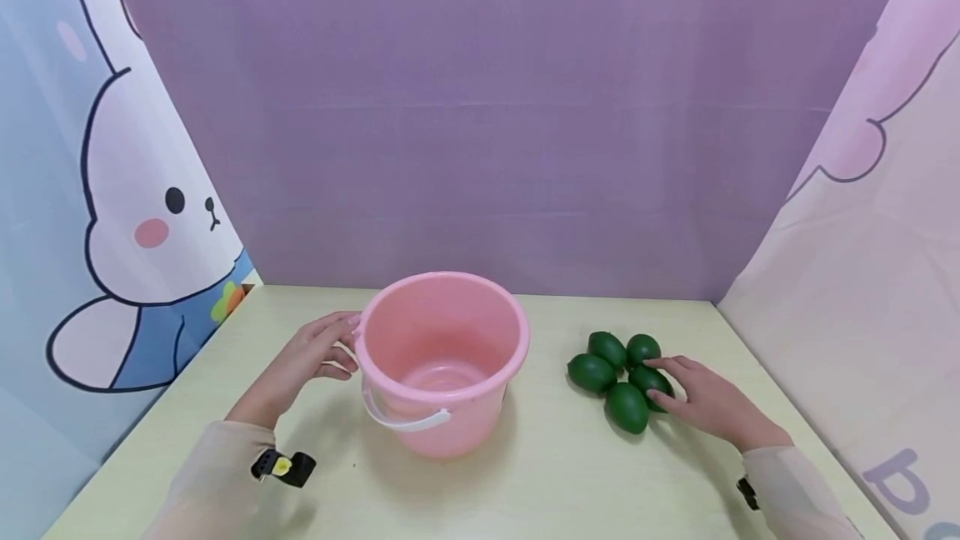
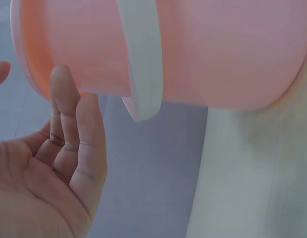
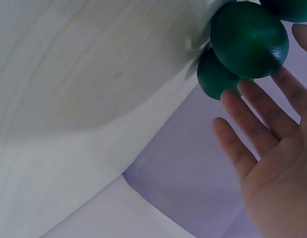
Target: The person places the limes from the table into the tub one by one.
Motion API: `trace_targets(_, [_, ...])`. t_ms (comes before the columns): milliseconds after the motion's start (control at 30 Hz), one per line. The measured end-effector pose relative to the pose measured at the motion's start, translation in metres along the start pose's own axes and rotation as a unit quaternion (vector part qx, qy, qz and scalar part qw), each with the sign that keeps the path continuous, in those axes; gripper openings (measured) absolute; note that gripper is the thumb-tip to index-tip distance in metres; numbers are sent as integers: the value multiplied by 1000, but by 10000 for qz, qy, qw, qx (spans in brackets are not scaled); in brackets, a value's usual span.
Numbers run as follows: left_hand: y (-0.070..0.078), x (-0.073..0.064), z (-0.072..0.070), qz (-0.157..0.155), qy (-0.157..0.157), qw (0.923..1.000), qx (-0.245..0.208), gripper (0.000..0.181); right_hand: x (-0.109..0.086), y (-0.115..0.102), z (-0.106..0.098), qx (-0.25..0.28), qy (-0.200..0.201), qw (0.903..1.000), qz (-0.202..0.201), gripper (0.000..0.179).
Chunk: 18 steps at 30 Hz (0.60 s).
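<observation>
A pink bucket stands upright in the middle of the table, its white handle hanging down at the front. At the bucket's left side is my left hand, fingertips right at the rim; the left wrist view shows the fingers loosely extended, thumb apart. To the bucket's right lies a tight cluster of several dark green limes. My right hand reaches over the rightmost lime, thumb and fingers spread about it. In the right wrist view the fingertips are beside a glossy lime.
The pale wooden table meets a purple backdrop at its far edge. A curtain with a cartoon rabbit hangs along the left, and a pale printed curtain borders the right. A dark wrist strap sits on the left sleeve.
</observation>
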<state>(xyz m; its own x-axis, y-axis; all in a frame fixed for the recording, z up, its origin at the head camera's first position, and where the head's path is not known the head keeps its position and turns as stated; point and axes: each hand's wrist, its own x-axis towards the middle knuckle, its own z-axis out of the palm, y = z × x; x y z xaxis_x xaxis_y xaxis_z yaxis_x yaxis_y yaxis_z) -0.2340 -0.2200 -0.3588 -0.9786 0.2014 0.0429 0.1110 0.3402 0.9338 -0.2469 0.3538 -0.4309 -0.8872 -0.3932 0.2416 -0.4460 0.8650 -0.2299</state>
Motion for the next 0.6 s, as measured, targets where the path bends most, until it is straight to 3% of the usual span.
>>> trace_targets(367, [-2,1,2,0,-125,9978,-644,57,2,1,3,117,-181,9997,-131,62])
trace_targets(600, [-2,2,4,-183,-131,9936,-1110,56,2,0,5,162,-178,9995,-204,65])
